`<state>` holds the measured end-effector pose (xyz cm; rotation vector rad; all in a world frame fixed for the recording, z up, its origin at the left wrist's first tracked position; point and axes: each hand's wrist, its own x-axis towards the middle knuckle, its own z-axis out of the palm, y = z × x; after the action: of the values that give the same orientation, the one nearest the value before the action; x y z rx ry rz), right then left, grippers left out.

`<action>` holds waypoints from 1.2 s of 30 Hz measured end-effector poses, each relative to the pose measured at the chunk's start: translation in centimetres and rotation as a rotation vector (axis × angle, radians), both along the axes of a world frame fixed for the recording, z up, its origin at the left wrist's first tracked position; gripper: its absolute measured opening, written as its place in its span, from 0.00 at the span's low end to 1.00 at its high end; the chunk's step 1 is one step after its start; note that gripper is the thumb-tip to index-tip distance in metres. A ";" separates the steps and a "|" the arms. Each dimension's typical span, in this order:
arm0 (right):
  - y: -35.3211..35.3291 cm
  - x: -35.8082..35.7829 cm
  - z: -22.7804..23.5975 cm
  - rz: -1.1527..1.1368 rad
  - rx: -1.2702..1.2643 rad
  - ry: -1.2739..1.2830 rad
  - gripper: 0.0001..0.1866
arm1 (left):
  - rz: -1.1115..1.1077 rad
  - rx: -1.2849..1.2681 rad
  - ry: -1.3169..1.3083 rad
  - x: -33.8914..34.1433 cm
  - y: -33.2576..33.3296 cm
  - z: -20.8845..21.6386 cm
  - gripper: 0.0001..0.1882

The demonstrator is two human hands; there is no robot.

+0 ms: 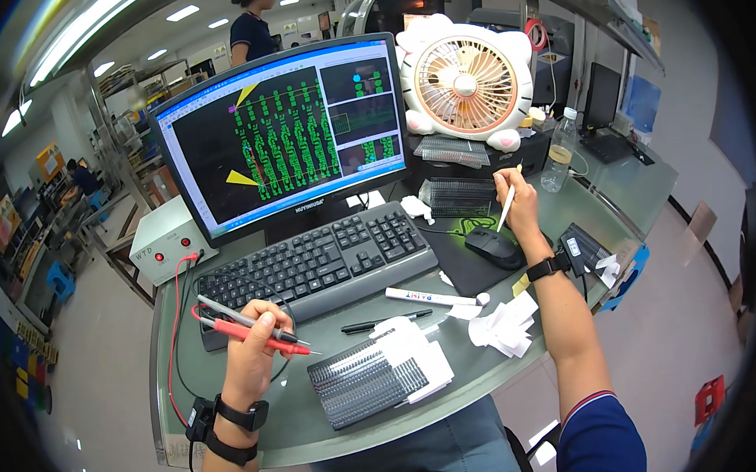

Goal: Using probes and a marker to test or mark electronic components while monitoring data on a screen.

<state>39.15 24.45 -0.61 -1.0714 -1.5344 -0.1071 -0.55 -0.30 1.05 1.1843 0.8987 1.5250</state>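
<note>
My left hand (260, 357) is closed around two test probes, a red probe (254, 334) and a grey probe (234, 313) lying side by side. Their tips point right, above the near left corner of a dark panel (352, 385) with rows of small shiny parts. White paper pieces (427, 367) lie over the panel's right side. Farther right, my right hand (519, 203) pinches a slim white pen-like stick (506, 209), its lower end just above the black mouse (494, 247). What the stick's tip is like cannot be made out.
A keyboard (327, 259) and a monitor (281, 141) stand behind the panel. Red and black leads run to a white box (174, 241). A white marker (432, 297), a black pen (383, 321) and paper scraps (506, 325) lie nearby. A fan (465, 85) and bottle (557, 155) stand farther back.
</note>
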 end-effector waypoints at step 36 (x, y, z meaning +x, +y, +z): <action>-1.2 -1.2 0.9 0.071 0.132 -0.066 0.02 | -0.296 -0.194 0.273 4.5 1.8 0.9 0.11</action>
<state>37.90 23.24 0.24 -0.9160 -1.5998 -0.1943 3.93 1.45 1.93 1.3349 0.9761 1.0330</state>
